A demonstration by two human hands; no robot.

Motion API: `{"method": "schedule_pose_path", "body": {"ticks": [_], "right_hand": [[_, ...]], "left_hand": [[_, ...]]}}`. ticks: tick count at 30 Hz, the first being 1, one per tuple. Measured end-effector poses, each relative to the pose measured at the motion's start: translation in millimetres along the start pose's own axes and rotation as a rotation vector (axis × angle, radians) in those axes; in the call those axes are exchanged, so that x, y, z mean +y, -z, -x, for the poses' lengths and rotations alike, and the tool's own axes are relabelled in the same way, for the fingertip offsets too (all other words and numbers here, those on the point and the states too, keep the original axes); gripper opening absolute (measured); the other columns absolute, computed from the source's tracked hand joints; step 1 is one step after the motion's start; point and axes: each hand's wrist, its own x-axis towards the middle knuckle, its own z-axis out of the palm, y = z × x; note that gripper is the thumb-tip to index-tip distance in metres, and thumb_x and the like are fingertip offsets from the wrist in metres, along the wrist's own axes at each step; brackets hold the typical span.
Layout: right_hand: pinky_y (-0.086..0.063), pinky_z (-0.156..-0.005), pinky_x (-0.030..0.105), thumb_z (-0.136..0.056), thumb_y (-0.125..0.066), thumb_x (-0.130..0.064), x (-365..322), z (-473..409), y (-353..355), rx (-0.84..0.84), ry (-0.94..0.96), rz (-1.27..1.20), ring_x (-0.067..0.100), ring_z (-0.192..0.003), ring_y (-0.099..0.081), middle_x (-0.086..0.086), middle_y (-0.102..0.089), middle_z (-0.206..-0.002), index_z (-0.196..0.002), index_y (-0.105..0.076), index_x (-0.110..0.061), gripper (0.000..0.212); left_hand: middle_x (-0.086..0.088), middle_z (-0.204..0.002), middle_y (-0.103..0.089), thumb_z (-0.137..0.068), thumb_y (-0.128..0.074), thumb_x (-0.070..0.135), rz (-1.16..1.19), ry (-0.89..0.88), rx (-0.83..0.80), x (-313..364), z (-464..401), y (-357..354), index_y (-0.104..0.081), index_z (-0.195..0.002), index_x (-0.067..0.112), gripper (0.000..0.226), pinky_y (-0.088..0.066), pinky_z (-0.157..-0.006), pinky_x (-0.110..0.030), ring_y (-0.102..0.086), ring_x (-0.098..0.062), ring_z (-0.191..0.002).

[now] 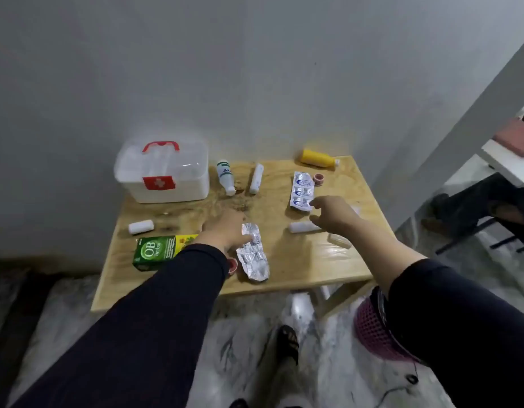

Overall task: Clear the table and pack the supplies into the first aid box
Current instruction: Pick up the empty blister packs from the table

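A plain grey wall (255, 69) fills the upper part of the view, and a marbled grey-and-white floor (246, 343) spreads below. On that floor, low at the right, sits a pink mesh basket (372, 328), with a thin black cable (402, 384) trailing just beside it and a dark sandal (288, 341) near the middle. Off at the right edge stands a white shelf (508, 160) with a reddish-brown flat thing (514, 136) lying on it and dark furniture legs (467, 225) beneath, too blurred to make out further.
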Motion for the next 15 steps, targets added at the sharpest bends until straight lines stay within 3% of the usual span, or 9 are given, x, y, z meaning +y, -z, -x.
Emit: {"method": "schedule_pose_path", "body": {"ticks": [7,10,15], "right_hand": [[-0.047,-0.090,0.036,-0.087,-0.055,-0.015,4,-56,-26,0.025,0.048,0.027,0.033,-0.117,-0.055,0.014,-0.059,-0.128,-0.127,-0.056,-0.015,0.040],[-0.044,-0.072,0.033,-0.085,-0.052,-0.010,4,-69,-35,-0.002,0.099,0.116,0.034,-0.104,-0.060,0.015,-0.063,-0.116,-0.112,-0.059,-0.009,0.029],[-0.038,-0.062,0.030,-0.083,-0.048,0.000,6,-73,-37,0.063,0.145,0.259,0.035,-0.091,-0.063,0.013,-0.068,-0.102,-0.108,-0.065,-0.012,0.032]], "left_hand": [[-0.001,-0.134,-0.053,-0.080,-0.072,0.046,-0.088,0.012,-0.065,4,-34,-9,-0.052,-0.131,0.021,0.061,-0.048,-0.096,-0.042,-0.051,-0.026,-0.123],[0.000,-0.130,-0.054,-0.074,-0.079,0.042,-0.065,0.032,-0.081,6,-41,-7,-0.056,-0.126,0.022,0.060,-0.048,-0.094,-0.039,-0.054,-0.025,-0.120],[0.003,-0.119,-0.059,-0.080,-0.076,0.030,0.037,0.072,-0.028,8,-52,-3,-0.062,-0.112,0.022,0.036,-0.050,-0.083,-0.035,-0.059,-0.022,-0.107]]}}
